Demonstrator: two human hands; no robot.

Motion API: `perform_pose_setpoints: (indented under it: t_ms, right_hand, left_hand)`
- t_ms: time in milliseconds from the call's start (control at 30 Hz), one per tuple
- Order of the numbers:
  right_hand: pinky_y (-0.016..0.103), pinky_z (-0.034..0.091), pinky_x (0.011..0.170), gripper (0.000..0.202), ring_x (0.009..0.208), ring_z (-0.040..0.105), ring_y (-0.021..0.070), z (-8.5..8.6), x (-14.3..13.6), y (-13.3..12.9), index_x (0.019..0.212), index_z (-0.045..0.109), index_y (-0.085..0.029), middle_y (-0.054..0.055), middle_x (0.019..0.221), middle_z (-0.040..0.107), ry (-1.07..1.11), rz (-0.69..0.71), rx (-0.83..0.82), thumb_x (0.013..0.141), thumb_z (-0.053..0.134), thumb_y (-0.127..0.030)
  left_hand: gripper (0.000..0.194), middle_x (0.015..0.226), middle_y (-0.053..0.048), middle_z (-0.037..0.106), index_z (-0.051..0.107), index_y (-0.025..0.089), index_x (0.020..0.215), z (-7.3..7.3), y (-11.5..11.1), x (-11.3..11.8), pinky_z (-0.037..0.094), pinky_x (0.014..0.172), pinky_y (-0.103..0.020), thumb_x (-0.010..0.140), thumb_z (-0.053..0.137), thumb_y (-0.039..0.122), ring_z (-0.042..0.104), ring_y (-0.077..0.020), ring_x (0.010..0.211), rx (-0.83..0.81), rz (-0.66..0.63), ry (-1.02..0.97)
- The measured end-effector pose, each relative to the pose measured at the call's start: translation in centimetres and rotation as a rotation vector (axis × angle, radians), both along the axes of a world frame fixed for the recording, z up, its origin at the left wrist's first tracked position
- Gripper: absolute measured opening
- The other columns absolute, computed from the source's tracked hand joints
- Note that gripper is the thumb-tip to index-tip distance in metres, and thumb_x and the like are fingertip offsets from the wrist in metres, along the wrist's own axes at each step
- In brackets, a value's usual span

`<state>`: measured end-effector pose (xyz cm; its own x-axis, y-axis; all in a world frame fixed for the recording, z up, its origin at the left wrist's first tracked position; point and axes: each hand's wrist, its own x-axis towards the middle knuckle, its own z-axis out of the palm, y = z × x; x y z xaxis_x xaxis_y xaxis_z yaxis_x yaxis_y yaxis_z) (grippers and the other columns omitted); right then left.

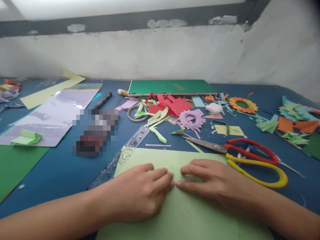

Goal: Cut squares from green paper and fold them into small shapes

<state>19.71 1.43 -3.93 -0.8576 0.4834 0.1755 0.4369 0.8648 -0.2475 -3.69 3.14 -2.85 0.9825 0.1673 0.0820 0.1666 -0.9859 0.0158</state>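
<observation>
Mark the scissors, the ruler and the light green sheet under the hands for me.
Scissors (217, 147): head view, on the pivot screw.
Ruler (118, 161): head view, on the clear middle.
Light green sheet (187, 215): head view, on its bare near part.

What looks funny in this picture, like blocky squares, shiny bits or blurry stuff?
Head view: big squares hide something just below the black marker; bright glare shines off the plastic sleeve. Same head view: the left hand and right hand look a bit soft; the light green paper gets darker toward the bottom.
</observation>
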Motion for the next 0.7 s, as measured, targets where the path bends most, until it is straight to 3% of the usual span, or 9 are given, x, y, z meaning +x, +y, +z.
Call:
perform_pose_setpoints:
  t_ms: [133,367,467,600,700]
  right_hand:
    - [0.029,0.042,0.064,0.033,0.072,0.052,0.0160,0.4,0.1,0.1,0.099,0.061,-0.016,0.007,0.079,0.059,0.011,0.046,-0.017,0.096,0.028,-0.015]
    - [0.030,0.042,0.072,0.023,0.084,0.052,0.0173,-0.1,1.1,0.2,0.084,0.062,-0.018,0.008,0.092,0.060,0.105,-0.016,-0.192,0.085,0.042,-0.007]
    - [0.030,0.043,0.076,0.022,0.087,0.053,0.0172,-0.1,0.8,0.4,0.077,0.060,-0.017,0.008,0.094,0.060,0.151,-0.047,-0.238,0.083,0.042,-0.005]
    - [0.028,0.044,0.078,0.015,0.093,0.054,0.0170,0.0,0.1,0.2,0.089,0.058,-0.017,0.009,0.101,0.059,0.149,-0.135,-0.251,0.081,0.047,-0.010]
    - [0.029,0.045,0.079,0.016,0.094,0.055,0.0178,0.1,-0.4,0.0,0.097,0.058,-0.018,0.009,0.103,0.059,0.115,-0.189,-0.228,0.082,0.056,-0.021]
  left_hand:
    - [0.023,0.105,-0.014,0.062,0.063,0.011,0.093,0.1,0.5,-0.3,0.050,0.074,-0.031,0.087,0.041,0.014,0.059,-0.0209,0.094,-0.101,-0.009,-0.066]
    - [0.019,0.102,-0.011,0.066,0.065,0.011,0.086,0.5,1.3,-1.0,0.050,0.077,-0.033,0.083,0.049,0.019,0.060,-0.0234,0.096,-0.296,-0.019,-0.107]
    - [0.016,0.095,-0.008,0.068,0.064,0.013,0.083,0.2,1.7,-0.8,0.048,0.080,-0.028,0.085,0.050,0.019,0.061,-0.0197,0.092,-0.398,0.015,-0.158]
    - [0.018,0.094,-0.007,0.065,0.062,0.012,0.094,-0.8,1.8,-0.1,0.049,0.074,-0.026,0.079,0.061,0.023,0.060,-0.0176,0.082,-0.432,0.151,-0.217]
    - [0.012,0.091,-0.006,0.063,0.063,0.013,0.089,-1.5,1.5,0.3,0.048,0.068,-0.025,0.082,0.056,0.021,0.060,-0.0157,0.075,-0.357,0.190,-0.271]
